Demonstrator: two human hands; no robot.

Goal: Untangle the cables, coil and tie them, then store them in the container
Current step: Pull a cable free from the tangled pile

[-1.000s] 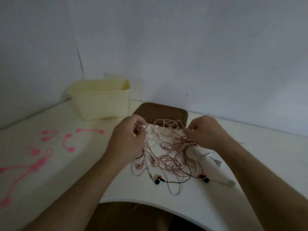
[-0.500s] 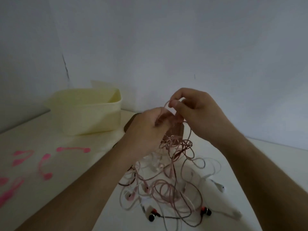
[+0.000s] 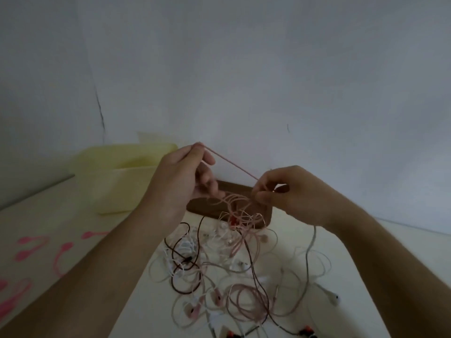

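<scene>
A tangle of thin earphone cables [image 3: 227, 272], pink, white and dark brown, lies on the white table [image 3: 361, 264] and rises into my hands. My left hand [image 3: 180, 181] pinches a pink cable [image 3: 231, 164] at its upper end, raised above the table. My right hand [image 3: 290, 191] pinches the same pink cable lower down, so a straight stretch runs taut between the two hands. Loops of pink cable hang from my right hand into the heap. The pale yellow container [image 3: 122, 176] stands at the back left, partly hidden by my left hand.
A dark brown lid or tray [image 3: 210, 206] lies flat behind the tangle, against the wall. Several pink cable ties [image 3: 36, 247] are spread on the table's left side. Earbuds [image 3: 332, 297] lie at the heap's right and front edges. The wall stands close behind.
My hands have drawn apart: the left moved up and left, the right dropped to the right, pulling a pink cable taut between them. The camera view shifted slightly.
</scene>
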